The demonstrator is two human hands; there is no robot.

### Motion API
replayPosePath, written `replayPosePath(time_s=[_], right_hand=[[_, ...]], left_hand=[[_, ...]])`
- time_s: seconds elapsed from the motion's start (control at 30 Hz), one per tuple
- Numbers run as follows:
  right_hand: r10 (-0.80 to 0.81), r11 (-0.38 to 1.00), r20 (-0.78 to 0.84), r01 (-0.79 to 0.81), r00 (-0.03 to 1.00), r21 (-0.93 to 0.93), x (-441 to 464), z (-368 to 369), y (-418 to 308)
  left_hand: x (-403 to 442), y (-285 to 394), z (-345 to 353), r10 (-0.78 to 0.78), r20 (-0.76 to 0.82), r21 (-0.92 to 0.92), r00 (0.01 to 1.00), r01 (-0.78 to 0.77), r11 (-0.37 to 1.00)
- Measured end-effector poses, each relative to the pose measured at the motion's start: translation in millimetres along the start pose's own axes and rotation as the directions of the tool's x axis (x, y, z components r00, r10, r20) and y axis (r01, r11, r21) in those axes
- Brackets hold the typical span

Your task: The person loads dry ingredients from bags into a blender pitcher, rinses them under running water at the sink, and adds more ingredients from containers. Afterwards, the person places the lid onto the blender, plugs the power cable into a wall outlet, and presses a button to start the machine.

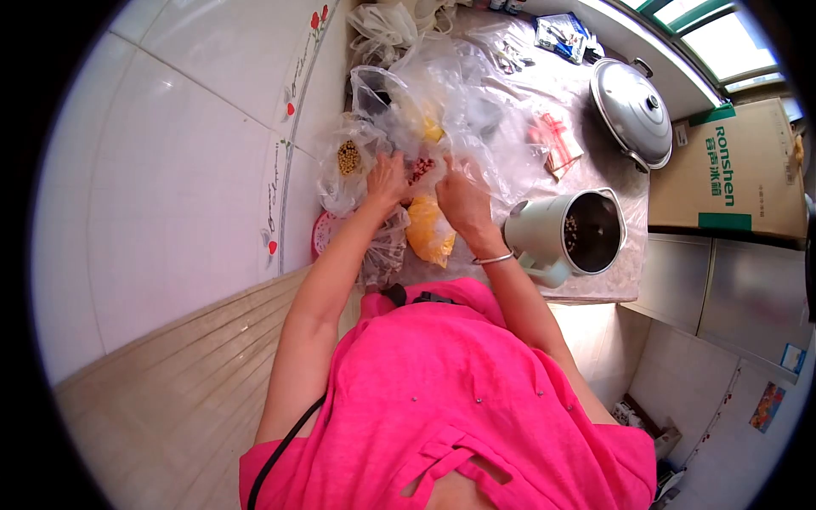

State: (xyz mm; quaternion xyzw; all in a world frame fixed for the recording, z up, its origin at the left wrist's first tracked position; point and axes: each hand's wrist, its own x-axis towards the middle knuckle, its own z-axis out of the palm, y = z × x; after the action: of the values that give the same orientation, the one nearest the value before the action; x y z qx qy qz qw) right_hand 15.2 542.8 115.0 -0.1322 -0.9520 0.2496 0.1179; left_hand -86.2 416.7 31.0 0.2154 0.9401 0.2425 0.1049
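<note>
A clear plastic bag with reddish nuts or beans [419, 170] lies between my two hands. My left hand [388, 180] is closed on the bag's left edge. On the right side, my right hand [463, 200], with a bracelet at the wrist, is closed round the bag's plastic. Beside my left hand sits a bag of yellow beans [348, 159]. A bag of bright yellow grain [430, 231] rests just below the hands. To the right, a pale jug with a dark metal inside [593, 231] lies tilted toward me in view, a few light beans in it.
More clear bags [391, 34] crowd the back of the table. A lidded metal pot [631, 110] and a cardboard box [735, 170] stand at the right. A red-and-white packet [557, 144] lies behind the jug. The tiled wall [187, 170] borders the left.
</note>
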Motion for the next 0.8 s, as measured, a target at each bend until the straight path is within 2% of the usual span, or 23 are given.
replayPosePath(time_s=[0.07,0.1,0.17,0.2,0.27,0.3,0.33,0.37,0.4,0.47,0.53,0.6,0.67,0.73,0.8], right_hand=[[0.002,0.994,0.023,-0.005,1.0,0.113,0.0,-12.6,-37.6],[-0.132,0.972,0.01,0.128,0.991,0.199,2.4,-8.7,-45.1],[-0.379,0.856,-0.056,0.373,0.924,0.358,8.6,1.6,-57.0],[-0.408,0.866,0.021,0.38,0.913,0.326,14.3,15.9,-53.5],[-0.243,0.958,0.21,0.2,0.947,0.205,27.2,35.7,-46.2],[-0.15,0.985,0.296,0.116,0.943,0.131,33.9,46.3,-38.7],[-0.176,0.984,0.393,0.176,0.902,0.036,39.6,67.9,-15.3],[-0.188,0.968,0.488,0.245,0.852,-0.054,44.3,95.4,17.9],[-0.186,0.938,0.581,0.319,0.792,-0.135,47.1,96.8,24.0],[-0.159,0.895,0.625,0.378,0.764,-0.235,45.9,104.9,29.1],[-0.148,0.92,0.533,0.314,0.833,-0.235,48.3,119.7,35.5],[-0.107,0.986,0.285,0.138,0.953,-0.092,49.0,147.9,47.4],[-0.213,0.965,0.259,0.245,0.942,-0.096,55.0,145.4,37.9],[-0.366,0.92,0.216,0.386,0.905,-0.062,55.4,139.6,33.9],[-0.444,0.886,-0.011,0.437,0.896,-0.155,50.9,138.7,30.7]], left_hand=[[4.3,-8.6,5.7,-0.028,0.056,-0.12,0.998,0.034,0.992],[6.5,-21.1,17.5,0.093,-0.012,-0.28,0.996,-0.093,0.956],[8.7,-51.3,46.2,0.293,-0.194,-0.539,0.936,-0.351,0.766],[9.8,-56.0,49.3,0.157,-0.148,-0.72,0.976,-0.216,0.66],[12.3,-61.1,50.1,-0.076,0.032,-0.949,0.997,0.054,0.311],[10.8,-59.3,41.2,-0.054,0.019,-0.821,0.998,0.046,0.569],[6.1,-54.6,25.3,-0.029,0.011,-0.625,1.0,0.03,0.78],[2.5,-51.2,14.5,-0.002,0.009,-0.378,1.0,0.005,0.926],[-1.3,-51.1,12.0,0.014,0.056,-0.353,0.998,0.007,0.936],[-6.5,-50.5,7.3,0.044,0.152,-0.3,0.987,0.003,0.954],[-17.9,-39.8,-1.1,0.11,0.054,-0.295,0.992,-0.09,0.951],[-20.6,-36.3,-2.2,0.134,0.013,-0.297,0.991,-0.124,0.947],[-16.1,-36.7,-1.1,0.111,0.027,-0.312,0.993,-0.097,0.945],[-20.2,-27.2,-7.9,0.091,-0.036,-0.318,0.995,-0.098,0.943],[-21.7,-22.5,-13.4,0.097,-0.096,-0.331,0.991,-0.124,0.936]])
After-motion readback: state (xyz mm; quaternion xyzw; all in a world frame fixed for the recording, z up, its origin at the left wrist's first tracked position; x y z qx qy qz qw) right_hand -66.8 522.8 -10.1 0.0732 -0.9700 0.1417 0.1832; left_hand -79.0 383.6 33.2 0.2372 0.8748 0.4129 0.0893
